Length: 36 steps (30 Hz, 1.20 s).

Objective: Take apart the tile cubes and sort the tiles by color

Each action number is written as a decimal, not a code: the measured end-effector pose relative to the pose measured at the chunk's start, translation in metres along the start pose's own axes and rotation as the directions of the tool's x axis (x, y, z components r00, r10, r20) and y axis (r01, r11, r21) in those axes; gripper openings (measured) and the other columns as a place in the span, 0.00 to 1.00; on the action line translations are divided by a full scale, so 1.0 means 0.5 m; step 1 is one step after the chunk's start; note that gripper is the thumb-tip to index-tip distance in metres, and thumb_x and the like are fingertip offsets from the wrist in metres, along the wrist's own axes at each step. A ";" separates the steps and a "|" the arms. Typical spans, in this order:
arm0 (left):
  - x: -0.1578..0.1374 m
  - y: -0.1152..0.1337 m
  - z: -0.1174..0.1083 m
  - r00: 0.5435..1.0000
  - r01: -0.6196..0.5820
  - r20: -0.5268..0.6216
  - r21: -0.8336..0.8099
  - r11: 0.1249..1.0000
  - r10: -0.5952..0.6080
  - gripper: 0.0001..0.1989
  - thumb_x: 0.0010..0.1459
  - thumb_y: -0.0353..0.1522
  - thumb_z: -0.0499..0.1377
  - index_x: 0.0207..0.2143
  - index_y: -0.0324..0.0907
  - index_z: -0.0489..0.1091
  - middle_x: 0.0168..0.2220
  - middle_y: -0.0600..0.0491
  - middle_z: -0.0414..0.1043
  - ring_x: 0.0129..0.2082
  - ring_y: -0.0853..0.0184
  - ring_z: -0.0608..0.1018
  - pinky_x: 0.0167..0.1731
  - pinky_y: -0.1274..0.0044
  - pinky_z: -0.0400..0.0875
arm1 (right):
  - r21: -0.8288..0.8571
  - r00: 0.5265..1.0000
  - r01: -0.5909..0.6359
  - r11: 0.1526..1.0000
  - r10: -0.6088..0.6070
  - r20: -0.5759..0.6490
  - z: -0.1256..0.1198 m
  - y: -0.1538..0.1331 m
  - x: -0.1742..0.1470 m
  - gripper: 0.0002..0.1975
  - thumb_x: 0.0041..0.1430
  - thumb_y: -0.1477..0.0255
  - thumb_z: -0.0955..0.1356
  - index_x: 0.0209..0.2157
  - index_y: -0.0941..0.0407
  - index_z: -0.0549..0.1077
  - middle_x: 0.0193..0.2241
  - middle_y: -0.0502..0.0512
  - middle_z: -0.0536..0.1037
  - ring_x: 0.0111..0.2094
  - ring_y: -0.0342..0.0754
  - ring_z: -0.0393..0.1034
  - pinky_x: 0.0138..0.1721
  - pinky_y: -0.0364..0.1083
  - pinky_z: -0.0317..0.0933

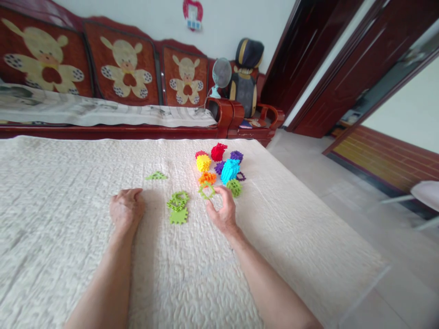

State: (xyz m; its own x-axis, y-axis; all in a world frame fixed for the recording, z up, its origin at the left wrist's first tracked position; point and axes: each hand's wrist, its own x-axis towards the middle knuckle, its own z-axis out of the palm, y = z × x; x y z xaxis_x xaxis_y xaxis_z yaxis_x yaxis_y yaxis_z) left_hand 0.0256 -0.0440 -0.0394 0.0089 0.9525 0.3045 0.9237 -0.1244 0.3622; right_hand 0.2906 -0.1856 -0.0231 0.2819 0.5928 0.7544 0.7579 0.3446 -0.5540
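Note:
A light-green notched frame piece (206, 191) with an open middle is pinched between the thumb and fingers of my right hand (224, 212). My left hand (126, 208) rests on the cloth, back upward, its fingers curled in; nothing shows in it. Between my hands lies a small pile of green notched pieces (178, 201), with a flat green square piece (179, 216) at its near side. Beyond my left hand is a green triangular piece (157, 175). Just past my right hand sits a green notched cluster (234, 188), beside an orange one (207, 178).
Farther back are stacks of blue pieces (230, 171), yellow pieces (203, 163), red pieces (218, 152) and purple pieces (236, 156). A cream quilted cloth (68, 228) covers the table. Behind it stand a wooden sofa (226, 114) and a small fan (222, 73).

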 end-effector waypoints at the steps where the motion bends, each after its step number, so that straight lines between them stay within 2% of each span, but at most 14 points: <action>1: 0.000 -0.001 0.002 1.000 -0.006 -0.006 0.007 1.000 0.006 0.21 0.60 0.31 0.47 0.44 0.40 0.80 0.45 0.45 0.80 0.47 0.57 0.78 0.54 0.67 0.67 | -0.027 0.999 -0.006 1.000 0.005 -0.033 -0.013 0.013 0.009 0.18 0.56 0.71 0.69 0.49 0.53 0.67 0.45 0.58 0.73 0.47 0.54 0.70 0.51 0.55 0.66; 7: -0.001 -0.005 0.006 1.000 0.003 -0.009 0.003 1.000 -0.003 0.21 0.60 0.32 0.48 0.44 0.40 0.80 0.46 0.44 0.79 0.45 0.55 0.77 0.53 0.66 0.69 | -0.212 0.973 -0.145 0.966 0.101 -0.205 -0.093 0.112 0.045 0.16 0.55 0.67 0.68 0.46 0.54 0.69 0.42 0.58 0.75 0.46 0.54 0.71 0.49 0.54 0.67; 12: -0.001 -0.005 0.008 1.000 0.018 -0.006 0.015 1.000 -0.018 0.22 0.60 0.32 0.47 0.45 0.41 0.80 0.47 0.45 0.79 0.46 0.55 0.77 0.52 0.65 0.69 | -0.248 0.962 -0.206 0.947 0.150 -0.227 -0.100 0.162 0.037 0.17 0.53 0.67 0.68 0.45 0.56 0.71 0.43 0.61 0.77 0.46 0.55 0.71 0.50 0.56 0.67; 22: -0.002 -0.009 0.009 1.000 0.000 -0.001 0.021 1.000 0.000 0.24 0.60 0.33 0.45 0.45 0.40 0.80 0.47 0.42 0.78 0.47 0.54 0.77 0.51 0.65 0.68 | -0.253 0.959 -0.232 0.939 0.177 -0.221 -0.086 0.168 0.035 0.19 0.52 0.68 0.69 0.46 0.56 0.71 0.42 0.61 0.77 0.45 0.55 0.72 0.47 0.55 0.68; 28: -0.003 0.000 -0.001 1.000 -0.001 0.014 0.024 1.000 0.000 0.24 0.60 0.33 0.45 0.44 0.39 0.80 0.46 0.44 0.79 0.48 0.55 0.77 0.54 0.66 0.66 | -0.269 0.967 -0.210 0.940 0.159 -0.199 -0.087 0.169 0.033 0.19 0.52 0.68 0.68 0.47 0.56 0.71 0.42 0.61 0.76 0.45 0.55 0.72 0.47 0.55 0.68; 36: -0.002 -0.007 0.006 1.000 -0.017 -0.011 0.046 0.999 0.017 0.21 0.60 0.33 0.47 0.43 0.42 0.79 0.46 0.47 0.79 0.46 0.57 0.77 0.53 0.67 0.67 | -0.274 0.970 -0.202 0.940 0.153 -0.190 -0.089 0.163 0.035 0.21 0.52 0.67 0.69 0.49 0.55 0.70 0.43 0.60 0.74 0.47 0.56 0.69 0.50 0.57 0.66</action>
State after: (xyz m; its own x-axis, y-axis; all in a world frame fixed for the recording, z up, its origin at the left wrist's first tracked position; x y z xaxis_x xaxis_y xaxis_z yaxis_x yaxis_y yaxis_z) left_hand 0.0237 -0.0439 -0.0436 0.0210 0.9472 0.3201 0.9400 -0.1277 0.3163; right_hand 0.3833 -0.1797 -0.0393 0.5012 0.4893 0.7137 0.8167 0.0050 -0.5771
